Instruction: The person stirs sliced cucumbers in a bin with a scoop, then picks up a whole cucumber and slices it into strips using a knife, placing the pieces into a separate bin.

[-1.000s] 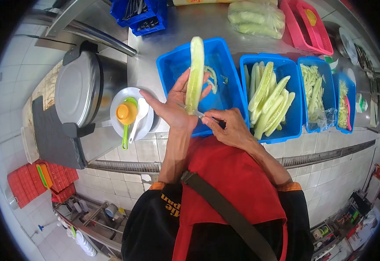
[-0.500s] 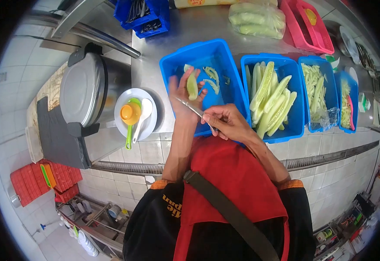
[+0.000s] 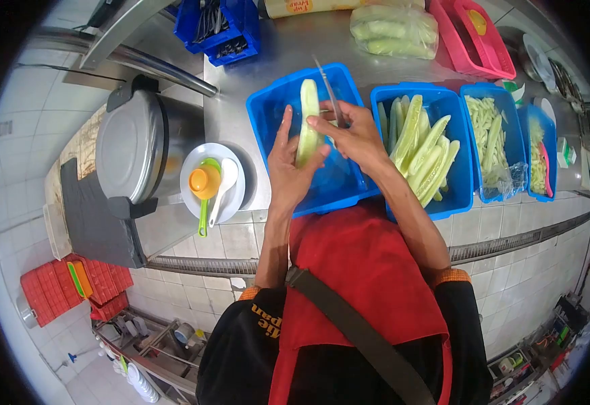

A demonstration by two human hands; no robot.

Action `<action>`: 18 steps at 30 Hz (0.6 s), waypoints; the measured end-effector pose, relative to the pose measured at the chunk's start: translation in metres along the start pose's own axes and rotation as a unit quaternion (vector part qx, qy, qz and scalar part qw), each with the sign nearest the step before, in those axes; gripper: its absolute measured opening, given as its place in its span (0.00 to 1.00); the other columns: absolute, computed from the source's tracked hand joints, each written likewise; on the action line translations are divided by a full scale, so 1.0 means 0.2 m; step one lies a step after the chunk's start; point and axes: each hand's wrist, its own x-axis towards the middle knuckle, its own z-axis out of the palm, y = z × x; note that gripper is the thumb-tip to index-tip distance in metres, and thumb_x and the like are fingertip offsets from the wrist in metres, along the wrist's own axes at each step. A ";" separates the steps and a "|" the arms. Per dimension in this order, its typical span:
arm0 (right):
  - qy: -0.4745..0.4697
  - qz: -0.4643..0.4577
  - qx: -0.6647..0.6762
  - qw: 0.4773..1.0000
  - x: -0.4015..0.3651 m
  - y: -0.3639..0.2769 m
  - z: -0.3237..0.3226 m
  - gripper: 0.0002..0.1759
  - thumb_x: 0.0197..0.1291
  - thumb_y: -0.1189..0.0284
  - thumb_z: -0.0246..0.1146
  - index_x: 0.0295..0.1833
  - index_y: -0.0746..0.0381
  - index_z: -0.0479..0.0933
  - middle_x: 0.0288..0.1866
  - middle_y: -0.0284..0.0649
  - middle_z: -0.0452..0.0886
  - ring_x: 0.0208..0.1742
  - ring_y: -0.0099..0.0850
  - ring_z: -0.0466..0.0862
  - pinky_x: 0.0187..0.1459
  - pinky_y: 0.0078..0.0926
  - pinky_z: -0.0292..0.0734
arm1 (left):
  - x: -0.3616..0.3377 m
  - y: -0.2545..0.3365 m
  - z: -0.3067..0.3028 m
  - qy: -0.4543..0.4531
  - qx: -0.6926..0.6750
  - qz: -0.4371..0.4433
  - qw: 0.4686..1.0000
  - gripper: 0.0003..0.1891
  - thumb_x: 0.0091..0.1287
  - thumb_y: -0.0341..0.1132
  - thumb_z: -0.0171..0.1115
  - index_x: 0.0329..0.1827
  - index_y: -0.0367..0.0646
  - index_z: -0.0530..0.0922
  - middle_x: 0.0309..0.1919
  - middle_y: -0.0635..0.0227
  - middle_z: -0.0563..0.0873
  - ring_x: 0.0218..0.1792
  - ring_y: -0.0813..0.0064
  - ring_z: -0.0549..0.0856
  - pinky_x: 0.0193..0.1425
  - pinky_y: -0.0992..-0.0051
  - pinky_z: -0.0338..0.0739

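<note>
Over the leftmost blue tub (image 3: 262, 111), my left hand (image 3: 291, 165) holds a long pale-green cucumber piece (image 3: 310, 101) near its lower end, the piece pointing away from me. My right hand (image 3: 357, 138) grips a knife (image 3: 329, 84) with its blade pointing up and away, while the thumb and fingers also touch the cucumber piece. Just right of my hands, a second blue tub (image 3: 466, 162) holds several long cucumber pieces (image 3: 416, 145). Both hands hide part of the first tub's inside.
Two more blue tubs with cut cucumber (image 3: 487, 135) stand right. At the back are a bagged bunch of cucumbers (image 3: 393, 32), a pink basket (image 3: 460, 40) and blue cutlery bins (image 3: 241, 30). Left are a plate with spoons (image 3: 194, 202) and a large steel pot (image 3: 129, 145).
The cucumber piece now stands lengthwise in my left hand. My right hand has moved up to it, and the knife blade has swung from pointing left to pointing away.
</note>
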 end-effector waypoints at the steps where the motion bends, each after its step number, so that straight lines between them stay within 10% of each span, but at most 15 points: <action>1: 0.001 -0.002 0.001 1.000 0.02 -0.02 0.00 0.20 0.59 0.63 0.74 0.48 0.66 0.81 0.26 0.29 0.78 0.16 0.13 0.66 0.16 0.16 0.58 | 0.00 0.02 0.00 -0.002 -0.072 -0.045 0.996 0.44 0.69 0.27 0.66 0.82 0.42 0.47 0.43 0.58 0.88 0.43 0.69 0.89 0.40 0.75 0.85; 9: 0.056 -0.038 0.145 0.987 0.08 -0.04 -0.12 0.16 0.58 0.67 0.75 0.46 0.65 0.82 0.21 0.28 0.75 0.15 0.13 0.65 0.15 0.17 0.57 | -0.02 -0.06 -0.08 -0.056 -0.097 -0.060 0.992 0.36 0.68 0.26 0.67 0.77 0.42 0.59 0.45 0.58 0.89 0.41 0.70 0.89 0.40 0.74 0.86; 13: 0.153 -0.053 0.154 0.975 0.03 -0.13 -0.32 0.12 0.63 0.69 0.72 0.44 0.65 0.80 0.19 0.26 0.72 0.13 0.13 0.64 0.15 0.16 0.54 | -0.04 -0.15 -0.15 -0.067 0.273 -0.026 0.959 0.28 0.61 0.25 0.72 0.66 0.40 0.75 0.42 0.57 0.90 0.39 0.71 0.90 0.45 0.72 0.86; 18: 0.287 -0.064 0.049 0.954 -0.16 -0.32 -0.82 0.12 0.65 0.63 0.68 0.42 0.61 0.84 0.22 0.25 0.76 0.14 0.12 0.65 0.16 0.14 0.52 | -0.01 -0.14 -0.07 -0.023 0.315 0.011 0.949 0.17 0.62 0.32 0.72 0.54 0.40 0.83 0.36 0.56 0.90 0.37 0.63 0.90 0.43 0.68 0.84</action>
